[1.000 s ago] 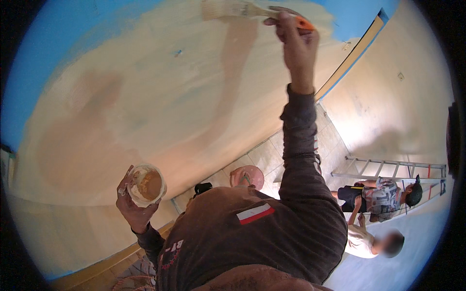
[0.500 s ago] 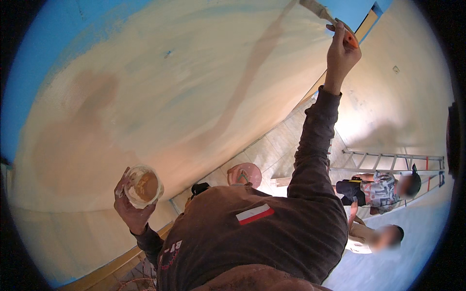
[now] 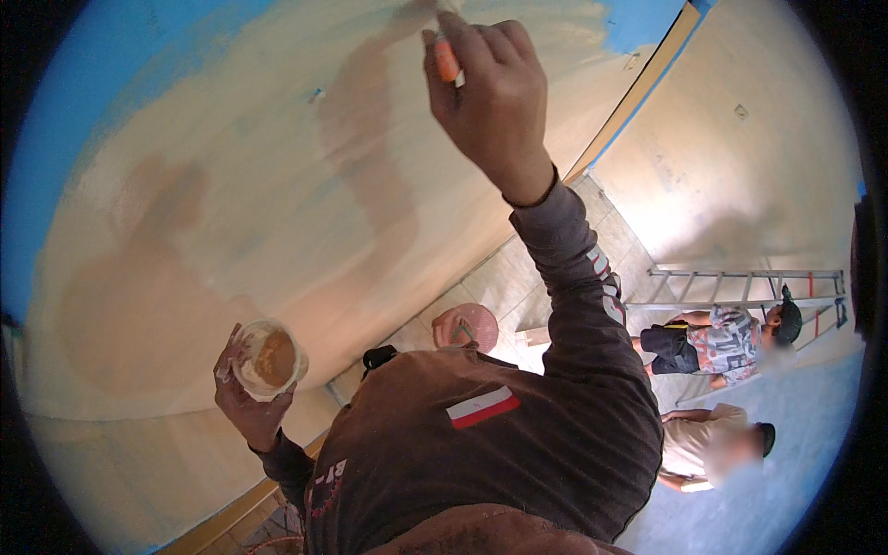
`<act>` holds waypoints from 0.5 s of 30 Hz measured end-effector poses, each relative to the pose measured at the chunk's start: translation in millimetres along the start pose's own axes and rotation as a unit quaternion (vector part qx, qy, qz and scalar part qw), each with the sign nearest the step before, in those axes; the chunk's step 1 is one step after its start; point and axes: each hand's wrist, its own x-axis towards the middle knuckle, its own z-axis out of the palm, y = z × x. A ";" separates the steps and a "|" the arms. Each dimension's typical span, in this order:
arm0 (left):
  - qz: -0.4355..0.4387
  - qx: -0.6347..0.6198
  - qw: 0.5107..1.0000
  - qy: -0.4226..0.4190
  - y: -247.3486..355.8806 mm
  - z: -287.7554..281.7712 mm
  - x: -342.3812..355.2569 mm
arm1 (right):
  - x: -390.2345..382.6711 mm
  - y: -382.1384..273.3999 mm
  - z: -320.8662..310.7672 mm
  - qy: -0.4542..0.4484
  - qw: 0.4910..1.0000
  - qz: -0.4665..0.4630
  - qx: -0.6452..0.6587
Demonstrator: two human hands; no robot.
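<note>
My right hand (image 3: 499,111) is raised high in front of the wall, its fingers closed round the orange handle of a paintbrush (image 3: 447,61). The brush's bristles are mostly hidden behind the fingers. Lower down on the left, my left hand (image 3: 248,407) grips a round, translucent plastic tub (image 3: 242,359) smeared at the rim, with beige paint (image 3: 276,359) inside. Before me stretches a wall (image 3: 268,231) coated in beige, streaked with faint blue. Bright blue (image 3: 92,83) shows along its upper left and in a patch at the upper right. My shadow falls across the beige.
A pink round container (image 3: 450,328) stands on the tiled floor (image 3: 518,268). To the right, an aluminium ladder (image 3: 703,287) rises beside a person in a patterned shirt (image 3: 726,344); another person in a light shirt (image 3: 689,435) is nearer. A beige side wall (image 3: 731,166) meets the painted one.
My right hand has swung left with the paintbrush, away from the upper right corner, and looks larger. The tub in my left hand has barely moved. The two people have shifted slightly.
</note>
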 end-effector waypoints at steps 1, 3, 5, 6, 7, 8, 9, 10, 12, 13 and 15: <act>-0.003 0.002 1.000 0.001 0.5 0.5 -0.1 | 0.7 -5.6 0.1 -0.001 1.000 -0.006 0.005; -0.010 -0.015 1.000 0.008 -0.4 2.6 -2.6 | 4.7 -23.4 -4.6 -0.021 0.999 0.000 0.026; -0.019 -0.021 1.000 0.011 2.4 2.7 -3.6 | 6.4 -38.8 -9.3 -0.030 0.997 0.003 0.072; -0.023 -0.024 0.999 0.011 2.8 3.6 -3.0 | 6.7 -43.5 -9.7 -0.034 0.995 0.004 0.091; -0.026 -0.027 0.999 0.009 2.6 4.3 -2.5 | 5.8 -46.2 -7.3 -0.018 0.994 -0.006 0.112; -0.017 -0.012 1.000 0.008 1.1 3.9 -2.5 | 7.3 -45.4 -10.1 -0.007 0.989 -0.015 0.148; -0.007 0.003 1.000 0.005 -0.7 2.6 -2.5 | 9.5 -43.0 -15.3 0.004 0.983 -0.021 0.183; 0.002 0.018 1.000 0.002 -2.7 1.3 -2.8 | 10.2 -41.1 -18.9 0.014 0.976 -0.028 0.217; 0.019 0.036 0.999 0.001 -9.1 -1.2 -4.4 | 6.6 -35.7 -13.5 0.006 0.897 0.144 0.417; 0.027 0.046 0.999 0.000 -10.7 -2.1 -4.9 | 3.6 -26.2 -5.6 0.004 0.860 0.190 0.473; 0.025 0.042 0.999 0.002 -8.8 -1.3 -3.3 | -3.1 4.8 17.7 0.015 0.804 0.245 0.542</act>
